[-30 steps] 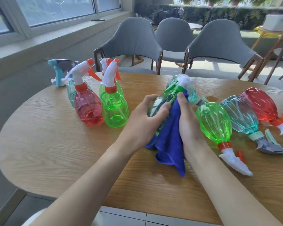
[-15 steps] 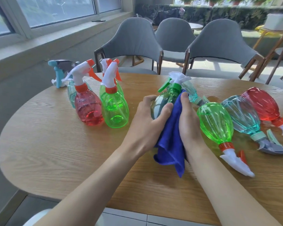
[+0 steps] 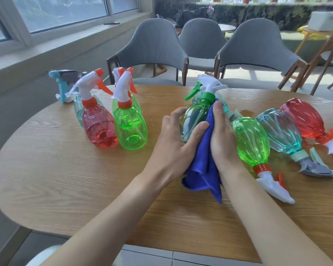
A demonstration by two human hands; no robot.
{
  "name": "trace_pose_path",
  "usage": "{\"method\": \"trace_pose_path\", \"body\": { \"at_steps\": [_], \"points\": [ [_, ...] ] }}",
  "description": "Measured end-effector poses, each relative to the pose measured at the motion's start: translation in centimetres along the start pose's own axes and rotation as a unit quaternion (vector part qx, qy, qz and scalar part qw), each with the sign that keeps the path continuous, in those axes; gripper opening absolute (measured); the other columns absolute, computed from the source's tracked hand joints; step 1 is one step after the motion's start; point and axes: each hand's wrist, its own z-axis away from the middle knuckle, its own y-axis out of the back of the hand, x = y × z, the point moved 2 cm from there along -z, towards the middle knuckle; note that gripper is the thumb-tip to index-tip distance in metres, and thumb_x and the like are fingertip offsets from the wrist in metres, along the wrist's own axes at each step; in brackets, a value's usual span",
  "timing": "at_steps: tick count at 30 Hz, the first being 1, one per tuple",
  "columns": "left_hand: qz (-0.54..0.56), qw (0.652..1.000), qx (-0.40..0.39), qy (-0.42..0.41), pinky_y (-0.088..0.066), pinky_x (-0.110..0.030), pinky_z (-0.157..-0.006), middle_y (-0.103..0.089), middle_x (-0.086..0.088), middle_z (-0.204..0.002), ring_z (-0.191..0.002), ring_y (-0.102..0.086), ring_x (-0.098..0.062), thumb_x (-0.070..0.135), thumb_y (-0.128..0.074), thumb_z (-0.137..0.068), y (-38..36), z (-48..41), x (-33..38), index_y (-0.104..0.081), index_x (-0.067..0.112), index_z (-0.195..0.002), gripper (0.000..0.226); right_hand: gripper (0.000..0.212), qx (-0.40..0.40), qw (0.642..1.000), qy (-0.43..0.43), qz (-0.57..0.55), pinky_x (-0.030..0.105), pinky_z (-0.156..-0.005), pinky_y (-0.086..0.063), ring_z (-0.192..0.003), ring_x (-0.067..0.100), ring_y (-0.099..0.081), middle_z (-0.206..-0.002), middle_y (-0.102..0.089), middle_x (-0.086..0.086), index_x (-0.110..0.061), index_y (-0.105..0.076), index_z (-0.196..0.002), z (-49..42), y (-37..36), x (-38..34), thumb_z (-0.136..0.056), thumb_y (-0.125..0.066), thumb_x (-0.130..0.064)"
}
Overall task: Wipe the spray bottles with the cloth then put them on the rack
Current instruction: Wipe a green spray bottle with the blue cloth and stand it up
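My left hand (image 3: 178,139) grips a clear spray bottle (image 3: 195,117) with a green collar and white trigger head, held almost upright above the table. My right hand (image 3: 222,139) presses a blue cloth (image 3: 203,166) against the bottle's right side, and the cloth hangs down between my wrists. To the left stand a red bottle (image 3: 99,127), a green bottle (image 3: 130,127) and more behind them. On the right lie a green bottle (image 3: 253,143), a teal bottle (image 3: 281,131) and a red bottle (image 3: 304,120). No rack is in view.
The round wooden table (image 3: 65,179) carries everything. Three grey chairs (image 3: 154,48) stand at its far side. A window sill runs along the left wall. A loose teal trigger head (image 3: 62,83) sits at the far left behind the standing bottles.
The bottle has been tilted up from slanting to nearly upright. My right hand with the cloth has slid a little up its side.
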Motion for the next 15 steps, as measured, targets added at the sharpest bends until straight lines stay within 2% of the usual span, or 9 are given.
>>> {"method": "trace_pose_path", "body": {
  "at_steps": [1, 3, 4, 6, 9, 11, 12, 13, 15],
  "points": [
    [-0.001, 1.000, -0.007, -0.001, -0.036, -0.003, -0.098, -0.049, 0.009, -0.137, -0.117, -0.050, 0.021, 0.077, -0.052, -0.091, -0.1, 0.1, -0.1, -0.040, 0.032, -0.156, 0.080, 0.062, 0.003, 1.000, -0.001, -0.003, 0.042, -0.120, -0.040, -0.131, 0.011, -0.059, -0.137, -0.066, -0.009, -0.029, -0.057, -0.149, -0.2, 0.1, 0.3, -0.105, -0.040, -0.069],
    [-0.002, 1.000, -0.030, 0.003, -0.038, -0.010, -0.106, -0.047, 0.013, -0.139, -0.125, -0.048, 0.016, 0.085, -0.055, -0.088, -0.1, 0.2, -0.3, -0.036, 0.034, -0.157, 0.087, 0.086, 0.007, 1.000, -0.004, 0.001, 0.047, -0.124, -0.037, -0.143, 0.015, -0.052, -0.153, -0.058, -0.005, -0.031, -0.053, -0.153, -0.6, 0.1, 1.0, -0.090, -0.040, -0.088],
    [-0.004, 0.999, -0.042, 0.006, -0.038, -0.012, -0.109, -0.046, 0.015, -0.140, -0.127, -0.048, 0.015, 0.085, -0.057, -0.085, -0.1, 0.3, -0.3, -0.034, 0.036, -0.157, 0.090, 0.096, 0.005, 1.000, -0.006, -0.002, 0.049, -0.125, -0.034, -0.148, 0.017, -0.048, -0.159, -0.053, -0.003, -0.033, -0.051, -0.155, -0.8, 0.1, 1.3, -0.082, -0.041, -0.094],
    [-0.012, 0.998, -0.058, 0.008, -0.038, -0.017, -0.113, -0.044, 0.015, -0.143, -0.128, -0.049, 0.011, 0.079, -0.061, -0.089, -0.2, 0.5, -0.4, -0.030, 0.036, -0.160, 0.088, 0.104, 0.003, 1.000, -0.016, -0.024, 0.050, -0.125, -0.035, -0.148, 0.017, -0.048, -0.160, -0.051, -0.004, -0.034, -0.051, -0.155, -1.2, 0.3, 1.8, -0.075, -0.044, -0.100],
    [-0.004, 0.998, -0.047, 0.031, -0.038, -0.024, -0.114, -0.048, 0.008, -0.143, -0.126, -0.053, 0.000, 0.069, -0.054, -0.100, -0.3, 0.1, -0.7, -0.034, 0.038, -0.158, 0.068, 0.088, -0.008, 0.998, -0.032, -0.046, 0.048, -0.120, -0.043, -0.135, 0.016, -0.061, -0.144, -0.065, -0.005, -0.032, -0.057, -0.150, -1.3, 0.2, 2.1, -0.083, -0.046, -0.089],
    [0.022, 0.998, -0.012, 0.063, -0.044, -0.037, -0.115, -0.061, 0.002, -0.134, -0.122, -0.061, -0.011, 0.074, -0.046, -0.101, -0.1, -0.6, -1.4, -0.045, 0.044, -0.145, 0.053, 0.071, -0.043, 0.997, -0.033, -0.057, 0.050, -0.119, -0.044, -0.131, 0.018, -0.064, -0.139, -0.068, -0.001, -0.029, -0.056, -0.148, -0.6, -0.7, 2.4, -0.094, -0.048, -0.074],
    [0.035, 0.996, 0.003, 0.076, -0.047, -0.042, -0.113, -0.065, -0.001, -0.128, -0.119, -0.064, -0.015, 0.075, -0.043, -0.100, 0.2, -1.0, -1.8, -0.050, 0.043, -0.139, 0.050, 0.070, -0.058, 0.996, -0.031, -0.058, 0.050, -0.120, -0.043, -0.133, 0.019, -0.062, -0.141, -0.066, 0.001, -0.029, -0.053, -0.150, -0.2, -1.2, 2.6, -0.094, -0.050, -0.072],
    [0.049, 0.995, 0.011, 0.086, -0.048, -0.042, -0.110, -0.068, -0.001, -0.125, -0.116, -0.065, -0.015, 0.072, -0.041, -0.102, 0.4, -1.4, -2.0, -0.054, 0.039, -0.135, 0.049, 0.072, -0.070, 0.996, -0.018, -0.051, 0.050, -0.121, -0.041, -0.136, 0.019, -0.059, -0.144, -0.063, 0.001, -0.030, -0.051, -0.150, 0.0, -1.6, 2.8, -0.093, -0.051, -0.072],
    [0.090, 0.990, 0.021, 0.102, -0.050, -0.027, -0.099, -0.070, 0.005, -0.117, -0.107, -0.067, -0.002, 0.062, -0.042, -0.110, 1.0, -1.7, -1.9, -0.058, 0.028, -0.133, 0.044, 0.072, -0.081, 0.996, 0.026, -0.021, 0.049, -0.123, -0.037, -0.140, 0.016, -0.055, -0.146, -0.060, 0.000, -0.030, -0.050, -0.150, 0.2, -2.3, 3.0, -0.091, -0.053, -0.072]
  ]
}}
